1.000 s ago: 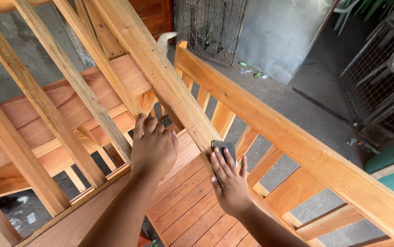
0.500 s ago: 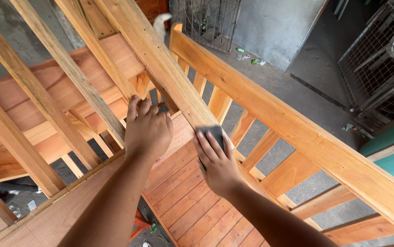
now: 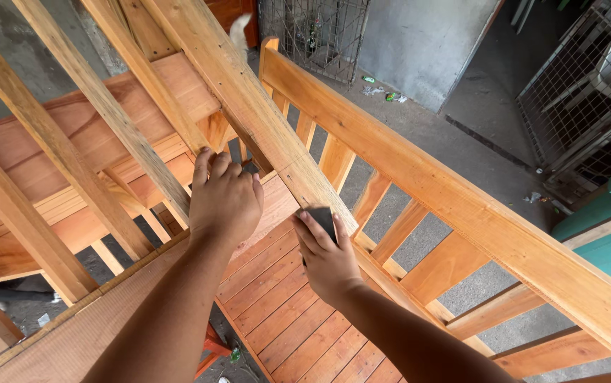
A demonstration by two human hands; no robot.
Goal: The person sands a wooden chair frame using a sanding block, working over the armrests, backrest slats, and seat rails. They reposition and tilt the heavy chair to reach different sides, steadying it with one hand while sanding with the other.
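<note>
My right hand [image 3: 327, 259] presses a dark sanding pad [image 3: 322, 220] against the side of a slanted pale wooden beam [image 3: 249, 106] that crosses the middle of the view. My left hand [image 3: 224, 198] rests curled on the wood beside the same beam, a little further up, with its fingers bent against the beam's foot. Both forearms reach in from the bottom. Below the hands lies a slatted orange-brown wooden platform [image 3: 284, 319].
A wooden railing [image 3: 461, 206] with short upright slats runs diagonally to the right. More slanted wooden beams [image 3: 71, 163] stand at the left. Beyond the railing are a concrete floor [image 3: 447, 142], wire cages [image 3: 582, 106] and a green object [image 3: 603, 206].
My right hand with the pad has slid up along the beam. My left hand has shifted slightly up with it, and the camera has leaned in closer.
</note>
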